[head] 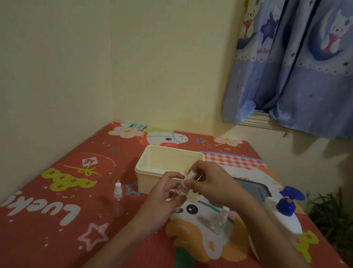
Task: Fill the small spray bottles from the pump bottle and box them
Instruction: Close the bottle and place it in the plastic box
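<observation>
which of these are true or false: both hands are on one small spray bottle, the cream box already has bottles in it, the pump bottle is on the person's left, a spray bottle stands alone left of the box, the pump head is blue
1. Both hands hold one small spray bottle: true; the left hand grips its body, the right hand its cap.
2. The cream box holds bottles: false; no bottles show in the part visible.
3. The pump bottle is on the left: false; it stands on the right.
4. A lone spray bottle stands left of the box: true.
5. The pump head is blue: true.
</observation>
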The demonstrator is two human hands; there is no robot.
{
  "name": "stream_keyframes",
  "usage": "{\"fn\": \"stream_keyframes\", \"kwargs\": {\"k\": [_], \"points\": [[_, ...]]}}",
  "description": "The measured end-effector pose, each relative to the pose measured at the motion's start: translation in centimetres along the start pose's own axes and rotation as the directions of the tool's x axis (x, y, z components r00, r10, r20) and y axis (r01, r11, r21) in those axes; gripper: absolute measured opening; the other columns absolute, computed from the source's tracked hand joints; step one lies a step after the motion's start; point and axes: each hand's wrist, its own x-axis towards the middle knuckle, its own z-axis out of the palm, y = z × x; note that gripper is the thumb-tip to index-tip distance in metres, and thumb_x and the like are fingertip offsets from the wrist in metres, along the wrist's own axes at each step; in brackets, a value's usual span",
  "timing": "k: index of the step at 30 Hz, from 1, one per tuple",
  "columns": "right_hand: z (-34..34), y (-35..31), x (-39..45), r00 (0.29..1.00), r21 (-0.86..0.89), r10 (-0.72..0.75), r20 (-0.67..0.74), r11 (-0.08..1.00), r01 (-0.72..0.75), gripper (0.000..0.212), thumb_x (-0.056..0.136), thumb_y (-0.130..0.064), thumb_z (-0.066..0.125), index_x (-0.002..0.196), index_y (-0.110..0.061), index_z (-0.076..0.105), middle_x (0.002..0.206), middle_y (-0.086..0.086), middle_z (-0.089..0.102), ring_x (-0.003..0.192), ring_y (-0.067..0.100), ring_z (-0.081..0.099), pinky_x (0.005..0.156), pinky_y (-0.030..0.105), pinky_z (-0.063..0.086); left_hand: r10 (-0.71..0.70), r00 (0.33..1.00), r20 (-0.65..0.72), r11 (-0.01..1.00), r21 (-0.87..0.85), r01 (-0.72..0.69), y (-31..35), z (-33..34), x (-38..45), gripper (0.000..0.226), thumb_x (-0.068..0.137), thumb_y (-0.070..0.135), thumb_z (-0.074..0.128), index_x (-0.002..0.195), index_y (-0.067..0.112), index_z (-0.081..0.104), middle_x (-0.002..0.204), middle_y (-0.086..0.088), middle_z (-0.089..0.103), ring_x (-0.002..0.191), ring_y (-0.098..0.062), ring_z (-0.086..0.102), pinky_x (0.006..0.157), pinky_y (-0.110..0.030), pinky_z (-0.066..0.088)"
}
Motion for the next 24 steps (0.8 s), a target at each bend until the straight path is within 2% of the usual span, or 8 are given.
{"fn": "stream_keyframes", "kwargs": {"k": [3, 6, 8, 11, 15, 20, 24], "points": [[0.1, 0.0, 0.0, 1.0, -0.064, 0.013, 0.007, 0.998, -0.012, 0.014, 0.086, -0.033, 0.065, 0.086, -0.02, 0.059, 0.079, -0.004, 0.065, 0.073, 0.015, 0.067, 0.068, 0.034, 0.057, 0.002, 1.0, -0.007, 1.0, 0.019, -0.002, -0.2, 0.3, -0.2, 0.034, 0.092, 0.016, 0.065, 0.111, 0.04, 0.051, 0.108, 0.005, 0.071, 0.103, -0.019, 0.067, 0.075, -0.033, 0.06], [-0.1, 0.2, -0.2, 0.999, -0.081, 0.006, 0.05, 0.997, -0.001, 0.011, 0.088, -0.025, 0.061, 0.091, -0.015, 0.061, 0.084, 0.001, 0.067, 0.076, 0.019, 0.067, 0.073, 0.043, 0.058, -0.01, 1.0, 0.0, 0.998, 0.056, 0.01, -0.1, 0.4, -0.4, 0.031, 0.092, 0.021, 0.065, 0.111, 0.04, 0.051, 0.108, 0.009, 0.07, 0.102, -0.012, 0.067, 0.07, -0.027, 0.057], [-0.5, 0.3, -0.2, 0.996, -0.114, -0.013, 0.086, 0.993, 0.023, 0.009, 0.089, -0.018, 0.057, 0.096, -0.017, 0.062, 0.088, 0.0, 0.066, 0.08, 0.018, 0.066, 0.076, 0.043, 0.057, -0.025, 1.0, 0.006, 0.998, 0.065, 0.025, -0.3, 0.3, -0.3, 0.031, 0.091, 0.016, 0.065, 0.11, 0.037, 0.053, 0.106, 0.006, 0.07, 0.101, -0.013, 0.067, 0.071, -0.032, 0.06], [-1.0, 0.3, -0.3, 0.991, -0.146, -0.036, 0.131, 0.988, 0.055, 0.018, 0.089, -0.011, 0.057, 0.102, -0.021, 0.064, 0.095, -0.004, 0.064, 0.086, 0.013, 0.062, 0.08, 0.036, 0.056, -0.061, 0.998, 0.025, 0.996, 0.071, 0.059, -0.3, 0.1, -0.2, 0.034, 0.09, 0.008, 0.065, 0.107, 0.036, 0.055, 0.106, 0.001, 0.071, 0.102, -0.018, 0.068, 0.078, -0.048, 0.06], [-1.1, 0.4, -0.3, 0.987, -0.137, -0.044, 0.151, 0.988, 0.066, 0.021, 0.089, -0.008, 0.06, 0.104, -0.021, 0.065, 0.099, -0.008, 0.065, 0.088, 0.007, 0.06, 0.079, 0.026, 0.053, -0.095, 0.994, 0.053, 0.994, 0.064, 0.092, -0.3, 0.1, -0.2, 0.033, 0.09, 0.003, 0.063, 0.11, 0.028, 0.054, 0.109, -0.002, 0.072, 0.103, -0.022, 0.068, 0.08, -0.051, 0.058], [-1.2, 0.4, -0.4, 0.986, -0.126, -0.046, 0.162, 0.99, 0.067, 0.025, 0.088, -0.004, 0.059, 0.104, -0.022, 0.066, 0.1, -0.007, 0.064, 0.09, 0.007, 0.059, 0.078, 0.023, 0.051, -0.141, 0.985, 0.098, 0.99, 0.013, 0.141, -0.1, -0.1, -0.2, 0.031, 0.089, 0.0, 0.063, 0.113, 0.016, 0.052, 0.109, -0.009, 0.073, 0.097, -0.022, 0.068, 0.081, -0.05, 0.056], [-1.3, 0.4, -0.4, 0.98, -0.124, -0.057, 0.188, 0.989, 0.081, 0.029, 0.087, 0.0, 0.057, 0.102, -0.022, 0.067, 0.099, -0.008, 0.066, 0.088, 0.004, 0.06, 0.072, 0.017, 0.048, -0.18, 0.976, 0.124, 0.983, -0.025, 0.184, 0.1, -0.3, 0.0, 0.03, 0.088, -0.001, 0.064, 0.112, 0.013, 0.053, 0.101, -0.005, 0.074, 0.092, -0.021, 0.066, 0.087, -0.057, 0.052]]}}
